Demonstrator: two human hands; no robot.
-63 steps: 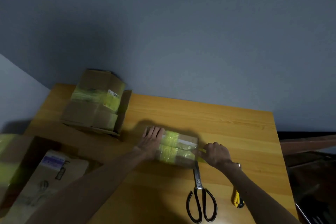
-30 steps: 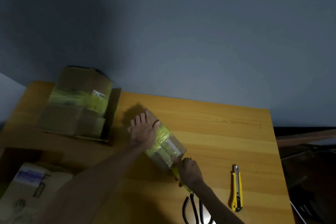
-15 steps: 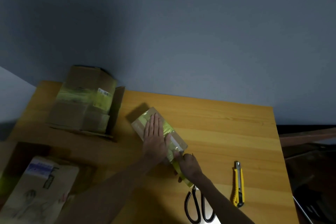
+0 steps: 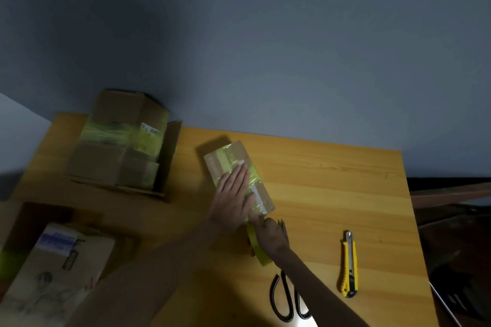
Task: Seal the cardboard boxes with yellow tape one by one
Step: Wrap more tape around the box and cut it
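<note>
Two hands work the small box [image 4: 218, 167]: left hand [image 4: 233, 199], fingers straight and together, presses its top; right hand [image 4: 269, 233] grips yellow tape [image 4: 261, 255] at its near end. Next, likely cutting.

A dim room: wooden table [image 4: 332, 175] set against a grey-blue wall [image 4: 265, 48].

Both hands centre frame, forearms in from bottom edge.
Left hand [image 4: 233, 195] flat, fingers straight and together (pointing upper right); right hand [image 4: 271, 233] just below it, fingers curled round yellow tape [image 4: 263, 256].
</note>
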